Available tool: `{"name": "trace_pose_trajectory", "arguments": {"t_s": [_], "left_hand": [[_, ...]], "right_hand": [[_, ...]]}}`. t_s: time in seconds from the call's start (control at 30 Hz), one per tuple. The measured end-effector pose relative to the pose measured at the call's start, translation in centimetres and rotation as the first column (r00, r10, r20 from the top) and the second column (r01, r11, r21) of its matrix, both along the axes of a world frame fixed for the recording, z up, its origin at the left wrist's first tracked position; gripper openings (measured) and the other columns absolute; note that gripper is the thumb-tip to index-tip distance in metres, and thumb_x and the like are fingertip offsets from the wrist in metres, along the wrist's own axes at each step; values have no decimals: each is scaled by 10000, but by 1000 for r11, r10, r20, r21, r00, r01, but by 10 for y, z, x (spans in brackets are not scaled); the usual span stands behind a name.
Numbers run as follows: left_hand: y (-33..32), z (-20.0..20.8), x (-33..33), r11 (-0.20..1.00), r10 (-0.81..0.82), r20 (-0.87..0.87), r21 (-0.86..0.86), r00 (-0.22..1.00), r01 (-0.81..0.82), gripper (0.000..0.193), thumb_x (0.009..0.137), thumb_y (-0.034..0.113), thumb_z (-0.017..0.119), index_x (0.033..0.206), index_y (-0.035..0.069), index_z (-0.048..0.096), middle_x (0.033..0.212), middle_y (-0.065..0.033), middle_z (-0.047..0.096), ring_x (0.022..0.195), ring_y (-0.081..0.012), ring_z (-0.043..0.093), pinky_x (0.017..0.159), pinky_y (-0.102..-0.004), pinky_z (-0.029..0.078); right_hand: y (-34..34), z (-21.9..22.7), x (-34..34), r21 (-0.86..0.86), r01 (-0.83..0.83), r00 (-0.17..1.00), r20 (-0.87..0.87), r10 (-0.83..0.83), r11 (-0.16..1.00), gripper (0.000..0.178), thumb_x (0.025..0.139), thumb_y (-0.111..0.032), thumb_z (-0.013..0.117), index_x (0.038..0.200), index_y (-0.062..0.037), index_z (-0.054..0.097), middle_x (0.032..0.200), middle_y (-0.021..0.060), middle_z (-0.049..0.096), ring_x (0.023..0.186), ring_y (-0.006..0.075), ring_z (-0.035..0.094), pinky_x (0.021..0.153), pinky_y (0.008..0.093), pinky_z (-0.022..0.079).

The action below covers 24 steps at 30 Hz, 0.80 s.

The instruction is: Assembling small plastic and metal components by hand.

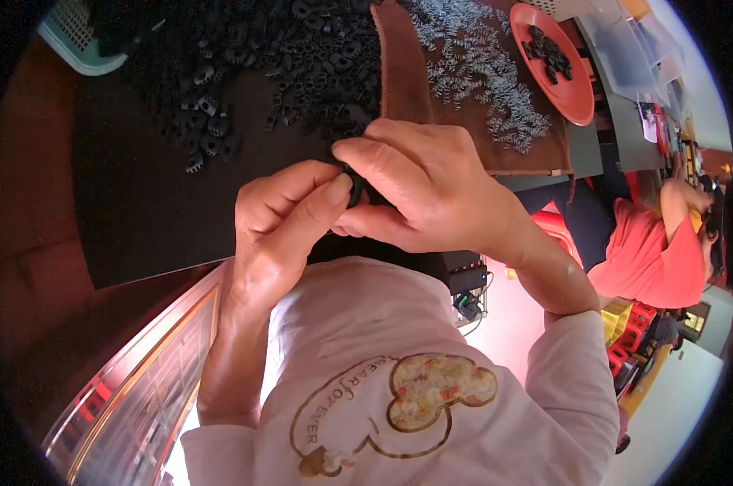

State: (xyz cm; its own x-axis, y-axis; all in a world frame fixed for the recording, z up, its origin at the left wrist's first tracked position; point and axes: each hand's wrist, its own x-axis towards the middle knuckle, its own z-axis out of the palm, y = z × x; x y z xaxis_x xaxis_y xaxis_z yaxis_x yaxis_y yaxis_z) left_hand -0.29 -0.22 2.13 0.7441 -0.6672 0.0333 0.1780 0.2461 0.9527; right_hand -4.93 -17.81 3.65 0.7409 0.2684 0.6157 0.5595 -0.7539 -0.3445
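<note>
Just in front of my body, both hands meet at a small black plastic clip piece (355, 189). My left hand (281, 215) pinches it between thumb and curled index finger. From the right, my right hand (431, 182) closes on the same piece with thumb and forefinger; its fingertips partly cover it. Beyond my hands lies a wide heap of small black toothed clip pieces (318, 61) on the dark tabletop (148, 211). Many small silvery coil springs (484, 73) are scattered over a brown cloth (504, 158) at the far right.
A red oval plate (573, 101) holding black clips (547, 53) stands past the springs. At the far left is a pale green basket (79, 53). A person in a red shirt (654, 251) sits to the right, near clear plastic bins (634, 53).
</note>
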Motion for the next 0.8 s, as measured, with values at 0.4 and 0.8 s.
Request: {"name": "trace_pose_trajectory", "arguments": {"t_s": [0.4,0.8], "left_hand": [[-2,0,-1,997,9,-22,78,1000,-7,241,965,129,503,951,-73,633,792,-116,670,662,-137,634,615,-244,520],[-6,-1,-3,998,25,40,63,999,-27,240,964,136,506,942,-63,638,778,-102,670,628,-122,619,598,-237,509]], "right_hand": [[-34,14,-9,-107,87,996,-1,-87,990,325,709,-230,760,853,-22,556,701,69,527,568,220,562,452,311,455],[-206,28,-31,-209,690,667,-189,-721,693,392,854,-338,661,1053,-2,631,780,149,635,670,236,625,607,338,465]]}}
